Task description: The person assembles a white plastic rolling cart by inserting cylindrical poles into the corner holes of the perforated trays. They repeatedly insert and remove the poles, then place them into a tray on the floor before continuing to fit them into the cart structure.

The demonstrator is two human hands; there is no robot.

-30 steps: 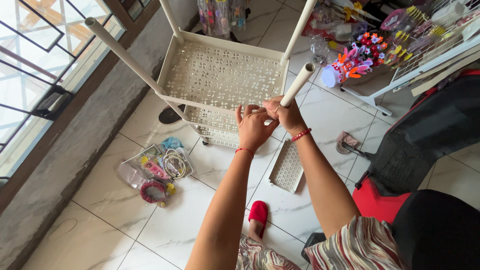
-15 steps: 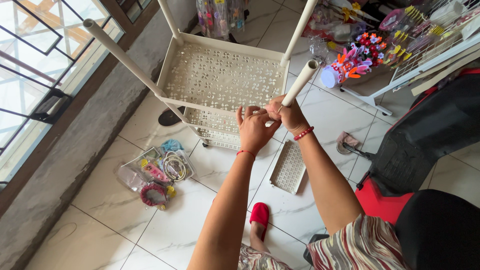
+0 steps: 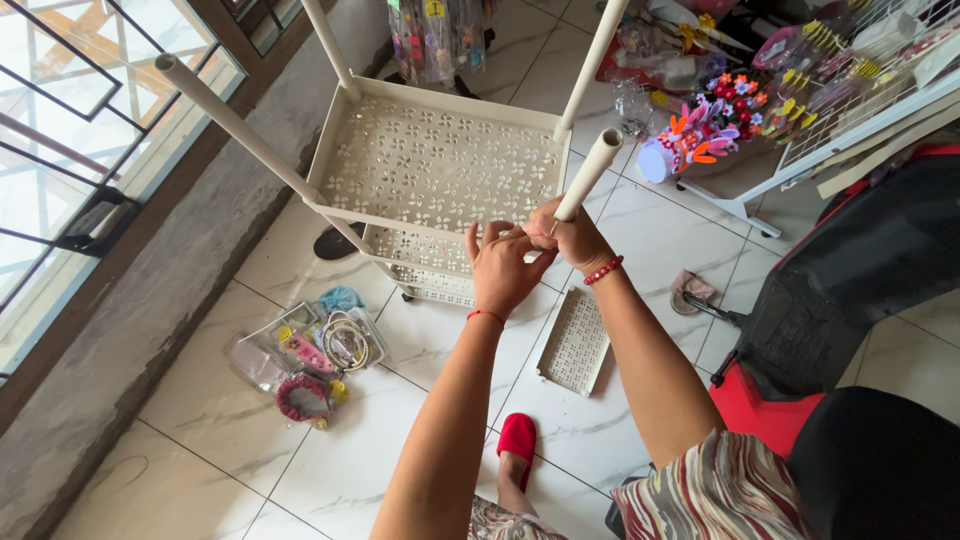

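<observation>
Right hand point(image 3: 572, 236) is closed around the base of a cream plastic pole point(image 3: 590, 173) at the near right corner of the top tray point(image 3: 340, 125) of a cream tiered rack point(image 3: 440, 190). Left hand point(image 3: 503, 268) lies open, fingers spread, pressed on the same corner and gripping nothing. The pole leans up and to the right, not parallel with the three other posts point(image 3: 240, 125); whether its foot is seated in a socket is hidden by the hands.

Risks, as judged:
- Pole pushed in while tilted may jam or split the socket.
- Uneven downward pressure on one corner could roll the rack, since it appears to stand on small casters.
- Left-hand fingers sit close to the joint and could be pinched.
- The loose perforated panel point(image 3: 577, 342) lies on the tiles just beside a foot in a red slipper point(image 3: 517, 440) and could be stepped on.

Containers:
- Top tray: perforated, nothing in it.
- Lower trays point(image 3: 420, 262): only partly seen, nothing visible in them.
- Clear packets point(image 3: 310, 350) on the floor, left of the rack: hair bands and small coloured accessories.
- White wire rack point(image 3: 850, 105), upper right: flower-decorated items crowd beside it; exact contents cannot be told
</observation>
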